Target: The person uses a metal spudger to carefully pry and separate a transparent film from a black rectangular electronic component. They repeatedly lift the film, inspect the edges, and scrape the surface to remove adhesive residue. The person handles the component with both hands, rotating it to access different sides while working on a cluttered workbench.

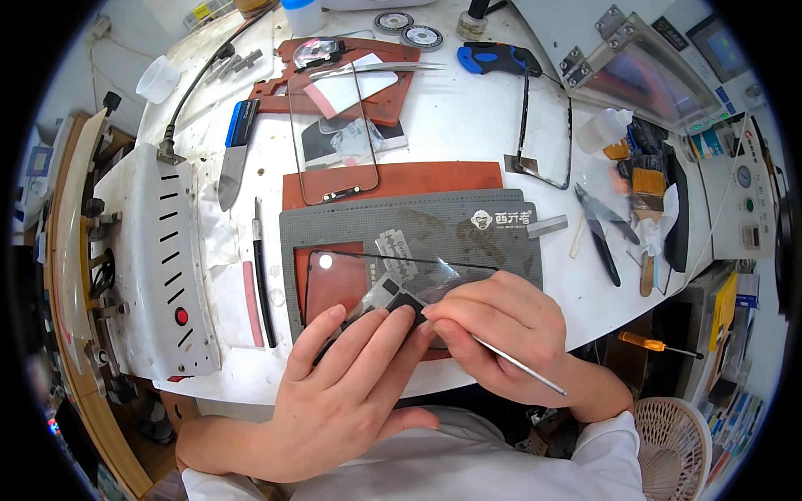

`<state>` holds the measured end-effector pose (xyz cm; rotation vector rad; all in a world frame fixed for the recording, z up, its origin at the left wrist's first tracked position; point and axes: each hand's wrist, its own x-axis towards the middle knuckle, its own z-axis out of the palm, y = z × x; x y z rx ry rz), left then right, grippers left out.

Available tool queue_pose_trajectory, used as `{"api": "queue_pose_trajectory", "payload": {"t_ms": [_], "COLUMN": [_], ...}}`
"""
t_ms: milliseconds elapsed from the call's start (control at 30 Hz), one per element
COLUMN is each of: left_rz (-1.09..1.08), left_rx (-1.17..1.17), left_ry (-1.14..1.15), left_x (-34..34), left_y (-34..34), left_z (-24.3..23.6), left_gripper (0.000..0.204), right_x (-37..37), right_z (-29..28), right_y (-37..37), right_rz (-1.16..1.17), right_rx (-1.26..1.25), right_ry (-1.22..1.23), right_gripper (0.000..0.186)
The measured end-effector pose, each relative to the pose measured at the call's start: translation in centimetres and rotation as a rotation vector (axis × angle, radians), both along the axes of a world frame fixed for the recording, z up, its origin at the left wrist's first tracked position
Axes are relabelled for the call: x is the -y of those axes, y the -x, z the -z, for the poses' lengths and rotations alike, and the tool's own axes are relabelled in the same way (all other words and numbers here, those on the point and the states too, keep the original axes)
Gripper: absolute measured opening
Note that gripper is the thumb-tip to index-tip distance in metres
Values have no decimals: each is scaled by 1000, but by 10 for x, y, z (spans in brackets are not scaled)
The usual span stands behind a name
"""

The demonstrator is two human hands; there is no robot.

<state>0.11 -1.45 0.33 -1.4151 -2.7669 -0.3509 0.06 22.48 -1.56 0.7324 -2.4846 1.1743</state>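
My left hand (338, 384) lies palm down with its fingers stretched over a small dark flat part (407, 302). My right hand (518, 321) pinches a slim silver rod-like tool (525, 367), its rear end sloping down to the right. The tool's working tip is hidden by the fingers near the dark part. Beneath both hands is a clear, black-edged phone glass panel (334, 275), partly covered by them. It rests on a grey work mat (401, 213). A thin silver blade-like piece (391, 244) shows on the mat, just beyond the hands.
A vented metal machine (171, 275) stands at left, beside a black pen-shaped knife (261, 284) and a blue-handled blade (238, 138). Phone frames (376, 159) lie farther back. Pliers (597, 238) and a brush (647, 196) are at right, near a machine with a hinged window (652, 79).
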Motion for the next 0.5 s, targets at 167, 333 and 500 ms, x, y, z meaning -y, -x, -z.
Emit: {"api": "queue_pose_trajectory", "payload": {"t_ms": [167, 333, 500], "left_rz": [-7, -14, -18], "left_rx": [5, 6, 4], "left_ry": [1, 2, 0], "left_x": [-1, -2, -2], "left_y": [-1, -1, -1], "left_z": [-1, -1, -1], "left_gripper": [77, 78, 78], "right_x": [-1, -2, -3], "right_z": [-3, -3, -3], "right_y": [0, -1, -3], "right_rz": [4, -1, -10], "right_rx": [11, 21, 30], "right_ry": [-13, -4, 4], "right_gripper": [22, 21, 20]}}
